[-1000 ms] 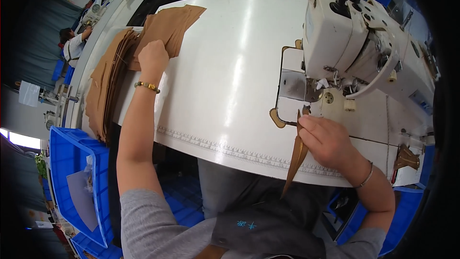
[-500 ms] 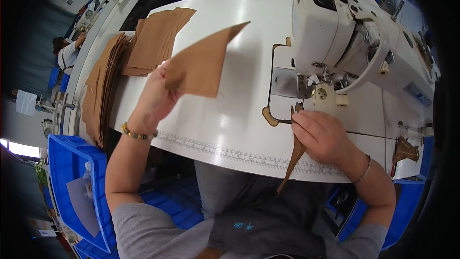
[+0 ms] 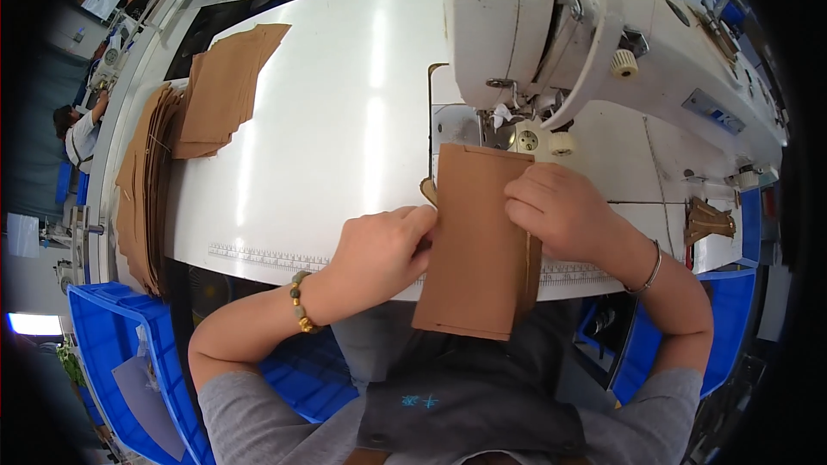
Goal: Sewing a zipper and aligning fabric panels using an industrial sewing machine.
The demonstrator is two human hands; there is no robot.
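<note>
A brown panel of fabric or leather (image 3: 474, 245) is between my hands, its far end just short of the sewing machine's needle area and its near end over the table's front edge. My left hand (image 3: 383, 250) pinches its left edge, fingertips partly hidden. My right hand (image 3: 573, 211) grips the right edge, where another brown layer (image 3: 531, 267) shows beneath. Beyond the panel stands the white sewing machine (image 3: 495, 43), its presser foot (image 3: 500, 116) a little past the panel's far edge.
Flat brown panels (image 3: 228, 86) lie fanned on the white table (image 3: 345, 103) at left, beside a thick bundle of brown pieces (image 3: 146, 189). A ruler strip (image 3: 267, 257) runs along the front edge. Blue bins (image 3: 129, 301) stand at lower left. Small brown pieces (image 3: 711, 222) sit far right.
My left hand has brought its brown panel rightward from above the table to the piece in my right hand. Both hands now grip the panel near the machine. The view has shifted right.
</note>
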